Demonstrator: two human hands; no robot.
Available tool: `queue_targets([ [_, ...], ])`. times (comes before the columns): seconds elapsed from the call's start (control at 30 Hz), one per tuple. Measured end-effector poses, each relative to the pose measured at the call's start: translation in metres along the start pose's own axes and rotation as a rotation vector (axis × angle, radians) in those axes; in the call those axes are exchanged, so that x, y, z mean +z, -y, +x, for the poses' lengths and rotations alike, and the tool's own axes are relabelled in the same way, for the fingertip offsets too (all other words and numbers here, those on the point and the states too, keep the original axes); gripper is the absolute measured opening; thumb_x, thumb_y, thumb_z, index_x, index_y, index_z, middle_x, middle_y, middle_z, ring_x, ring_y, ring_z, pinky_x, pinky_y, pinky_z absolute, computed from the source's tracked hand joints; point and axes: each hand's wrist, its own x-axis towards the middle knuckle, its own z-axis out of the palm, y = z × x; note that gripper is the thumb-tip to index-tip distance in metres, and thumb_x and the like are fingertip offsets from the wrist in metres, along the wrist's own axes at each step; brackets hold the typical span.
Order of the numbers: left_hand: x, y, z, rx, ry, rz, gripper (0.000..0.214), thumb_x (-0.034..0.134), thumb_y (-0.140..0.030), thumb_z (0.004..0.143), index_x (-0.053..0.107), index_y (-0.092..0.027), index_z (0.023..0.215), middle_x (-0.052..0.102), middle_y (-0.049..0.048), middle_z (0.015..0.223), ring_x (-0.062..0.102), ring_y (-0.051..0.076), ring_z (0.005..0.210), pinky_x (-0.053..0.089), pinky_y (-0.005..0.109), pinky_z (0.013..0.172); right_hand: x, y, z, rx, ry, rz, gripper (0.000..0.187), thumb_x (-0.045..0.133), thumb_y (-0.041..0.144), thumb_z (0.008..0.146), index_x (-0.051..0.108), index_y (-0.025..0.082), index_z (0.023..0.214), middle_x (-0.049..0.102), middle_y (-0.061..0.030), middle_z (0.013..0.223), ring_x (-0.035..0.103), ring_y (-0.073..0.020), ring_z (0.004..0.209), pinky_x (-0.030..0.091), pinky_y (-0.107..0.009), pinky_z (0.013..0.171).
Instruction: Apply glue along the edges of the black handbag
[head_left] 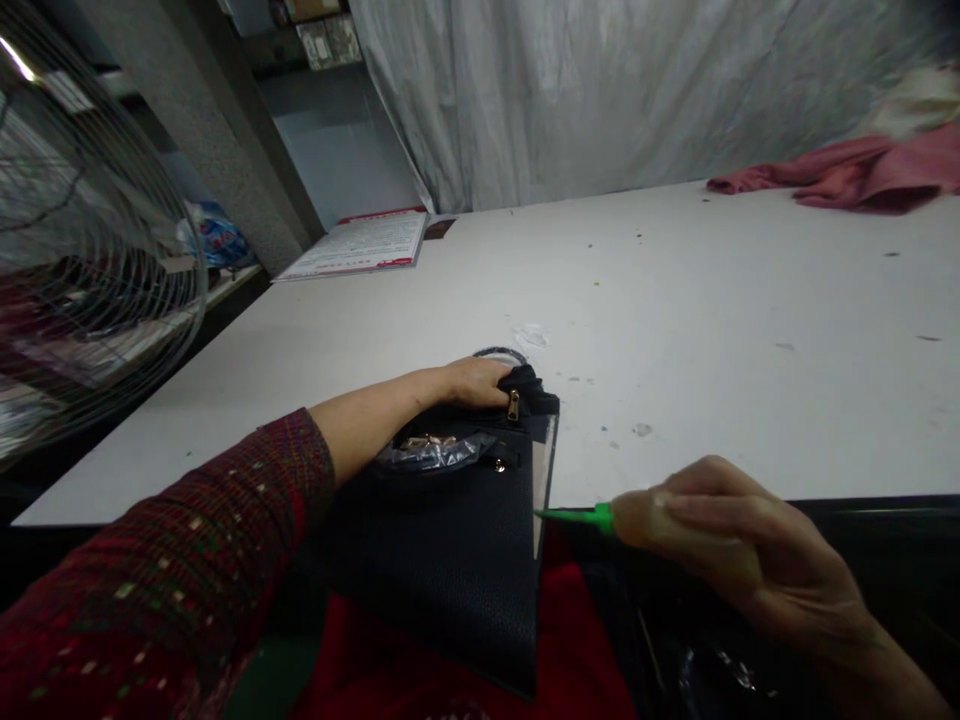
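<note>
A black handbag [442, 560] lies tilted over the table's front edge, its lower part above my lap. My left hand [476, 383] grips its top beside a gold zipper pull [513, 405]; the fingertips are partly hidden in the bag. One handle [442, 455] is wrapped in clear plastic. Along the bag's right side shows a pale strip [541, 480]. My right hand [735, 530] is wrapped round a glue bottle [637, 515] with a thin green nozzle, whose tip is at that strip.
The white table [675, 310] extends in front of me. At the back left lies a printed sheet [367, 243], and a pink cloth [862, 172] is at the back right. A wire-cage fan [112, 230] stands at left. Grey curtain [600, 90] hangs behind the table.
</note>
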Motion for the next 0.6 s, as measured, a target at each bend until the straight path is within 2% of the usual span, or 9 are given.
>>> queue_targets([
  [0.1, 0.000, 0.000, 0.001, -0.018, -0.007, 0.015, 0.046, 0.066, -0.041, 0.085, 0.071, -0.020, 0.125, 0.072, 0.0146, 0.121, 0.065, 0.033, 0.109, 0.049, 0.043, 0.102, 0.001, 0.002, -0.011, -0.057, -0.060, -0.060, 0.045, 0.074, 0.014, 0.095, 0.071, 0.037, 0.133, 0.068, -0.0045, 0.105, 0.073, -0.0209, 0.086, 0.065, -0.029, 0.062],
  [0.17, 0.001, 0.000, 0.002, -0.026, -0.009, 0.021, 0.046, 0.066, -0.041, 0.085, 0.070, -0.020, 0.126, 0.072, 0.0149, 0.120, 0.065, 0.033, 0.109, 0.049, 0.043, 0.103, 0.002, 0.001, -0.017, -0.047, -0.083, -0.049, 0.046, 0.074, 0.014, 0.094, 0.071, 0.037, 0.134, 0.067, -0.0054, 0.106, 0.073, -0.0224, 0.088, 0.065, -0.031, 0.062],
  [0.3, 0.001, 0.001, 0.002, -0.024, -0.003, 0.031, 0.046, 0.063, -0.040, 0.087, 0.069, -0.020, 0.127, 0.072, 0.0144, 0.120, 0.065, 0.032, 0.106, 0.049, 0.042, 0.101, 0.004, 0.001, -0.014, -0.039, 0.030, 0.026, 0.048, 0.071, 0.014, 0.097, 0.067, 0.038, 0.139, 0.068, -0.0043, 0.104, 0.073, -0.0210, 0.084, 0.064, -0.029, 0.060],
  [0.5, -0.001, -0.006, -0.001, -0.014, -0.009, 0.027, 0.048, 0.062, -0.040, 0.085, 0.071, -0.018, 0.127, 0.072, 0.0141, 0.120, 0.064, 0.031, 0.105, 0.049, 0.043, 0.101, 0.005, -0.015, 0.008, -0.154, -0.164, -0.116, 0.036, 0.078, 0.016, 0.092, 0.073, 0.030, 0.124, 0.067, -0.0030, 0.101, 0.073, -0.0172, 0.086, 0.063, -0.022, 0.064],
  [0.6, -0.001, -0.006, -0.001, -0.026, -0.003, 0.013, 0.046, 0.063, -0.036, 0.083, 0.072, -0.019, 0.125, 0.073, 0.0130, 0.115, 0.064, 0.030, 0.103, 0.049, 0.043, 0.099, 0.004, -0.023, 0.003, -0.141, -0.157, -0.113, 0.039, 0.079, 0.012, 0.091, 0.073, 0.029, 0.126, 0.067, -0.0043, 0.105, 0.073, -0.0171, 0.089, 0.063, -0.023, 0.067],
])
